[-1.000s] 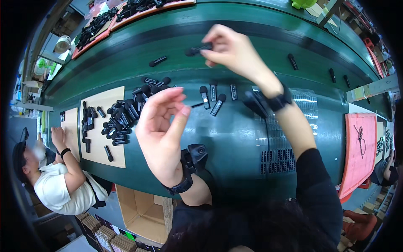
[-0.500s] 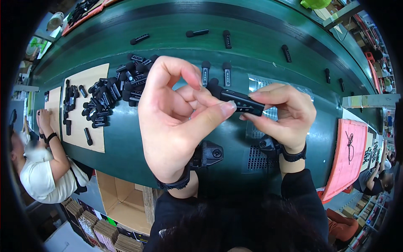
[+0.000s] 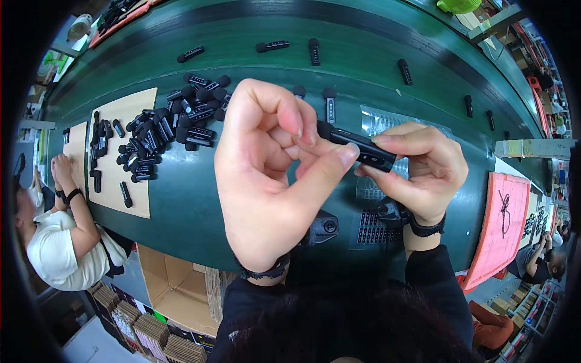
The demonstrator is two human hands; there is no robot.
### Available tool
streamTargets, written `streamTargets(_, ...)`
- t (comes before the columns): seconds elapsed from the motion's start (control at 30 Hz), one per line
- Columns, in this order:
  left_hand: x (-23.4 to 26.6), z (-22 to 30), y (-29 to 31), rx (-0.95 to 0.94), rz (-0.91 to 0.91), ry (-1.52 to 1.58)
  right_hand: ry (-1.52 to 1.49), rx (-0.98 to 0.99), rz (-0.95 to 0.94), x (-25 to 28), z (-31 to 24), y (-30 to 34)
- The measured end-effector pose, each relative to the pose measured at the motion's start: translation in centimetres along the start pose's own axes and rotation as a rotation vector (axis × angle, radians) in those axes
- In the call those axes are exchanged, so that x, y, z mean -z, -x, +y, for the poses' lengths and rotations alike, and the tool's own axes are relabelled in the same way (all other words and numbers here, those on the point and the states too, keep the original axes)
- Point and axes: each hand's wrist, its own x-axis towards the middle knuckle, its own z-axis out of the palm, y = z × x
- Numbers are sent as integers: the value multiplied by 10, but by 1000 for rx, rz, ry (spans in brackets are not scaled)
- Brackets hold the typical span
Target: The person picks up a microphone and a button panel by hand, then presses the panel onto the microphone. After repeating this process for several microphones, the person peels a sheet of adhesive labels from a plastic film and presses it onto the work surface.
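A small black wireless microphone (image 3: 376, 156) with a row of small marks along its face is held between my two hands above the green bench. My left hand (image 3: 257, 187) grips its foam-tipped end, the thumb pressed on the face near the middle and the other fingers curled. Most of the foam tip is hidden behind those fingers. My right hand (image 3: 431, 172) pinches the opposite end between thumb and fingers. Below the hands lie a clear sheet (image 3: 378, 123) and a sheet of small black labels (image 3: 374, 228). Another microphone (image 3: 330, 106) rests just beyond the hands.
A pile of microphones (image 3: 145, 139) sits left, partly on a cardboard sheet (image 3: 139, 199). More lie spaced along the green conveyor belt (image 3: 242, 24). A pink tray (image 3: 502, 230) stands right, an open carton (image 3: 175, 284) below left. A co-worker (image 3: 60, 248) sits at the left.
My hands and the microphone between them have shifted to the right, the left hand most. Microphones on the conveyor belt have moved left.
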Motion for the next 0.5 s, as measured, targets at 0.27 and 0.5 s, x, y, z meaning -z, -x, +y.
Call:
streamTargets(0.27, 0, -9, -1, -115, 20, -169, 56, -16, 106, -7, 0, 0)
streamTargets(0.5, 20, -14, -18, 261, -292, -302, -188, -90, 141, -5, 6, 1)
